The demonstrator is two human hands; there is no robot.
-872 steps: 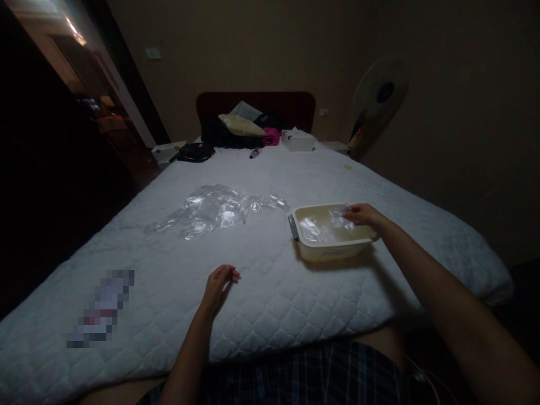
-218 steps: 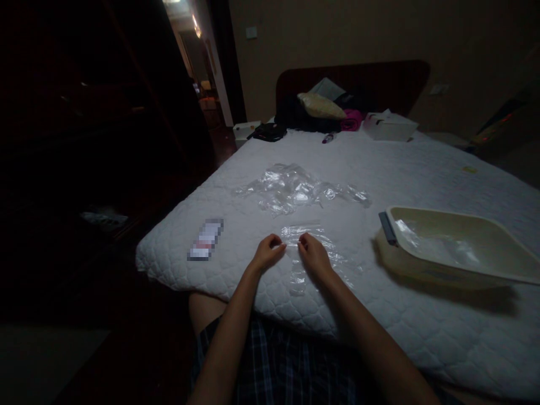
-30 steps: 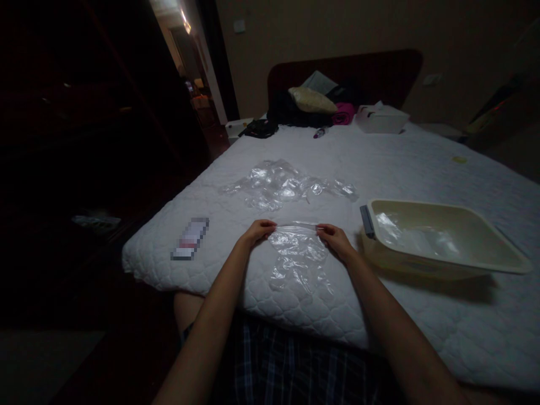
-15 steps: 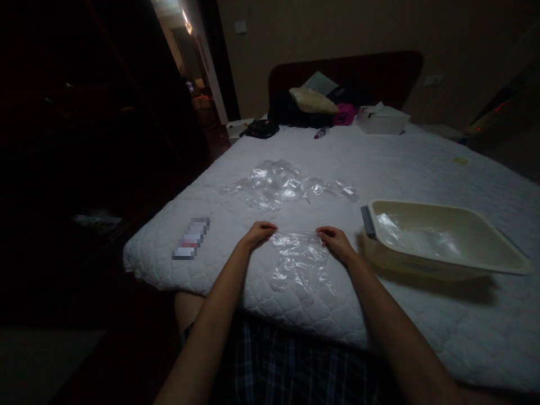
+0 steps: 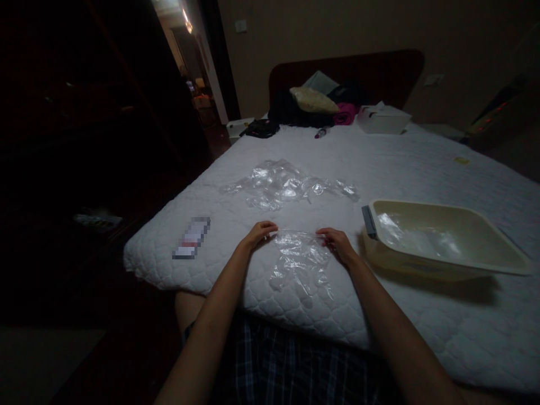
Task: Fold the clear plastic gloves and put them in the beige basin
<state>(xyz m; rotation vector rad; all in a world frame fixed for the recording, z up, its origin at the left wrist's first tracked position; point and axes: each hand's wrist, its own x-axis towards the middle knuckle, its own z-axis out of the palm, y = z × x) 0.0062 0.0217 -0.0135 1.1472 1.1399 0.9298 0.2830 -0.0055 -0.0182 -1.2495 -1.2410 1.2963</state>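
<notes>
A thin, crinkled piece of clear plastic (image 5: 300, 261) lies on the white quilted bed cover in front of me. Its top edge is stretched straight between my hands, and its lower end splits into uneven, finger-like lobes. My left hand (image 5: 260, 232) pinches the left end of that edge between thumb and fingers. At the other end, my right hand (image 5: 335, 241) has its fingers closed on the top right corner. Beyond my hands spreads a loose heap of similar clear plastic (image 5: 282, 183). To the right stands a cream plastic basin (image 5: 476, 225) with clear plastic inside.
A blurred-out, phone-like object (image 5: 192, 239) lies left on the bed (image 5: 396, 169). By the headboard (image 5: 379, 67) are dark clothes, a pale cushion (image 5: 314, 100), a magenta roll (image 5: 345, 113) and a white box (image 5: 383, 120). The bed's edge drops off at the left.
My hands stay almost in place, still gripping the top edge. The plastic's lower part has shifted slightly and lies a little differently.
</notes>
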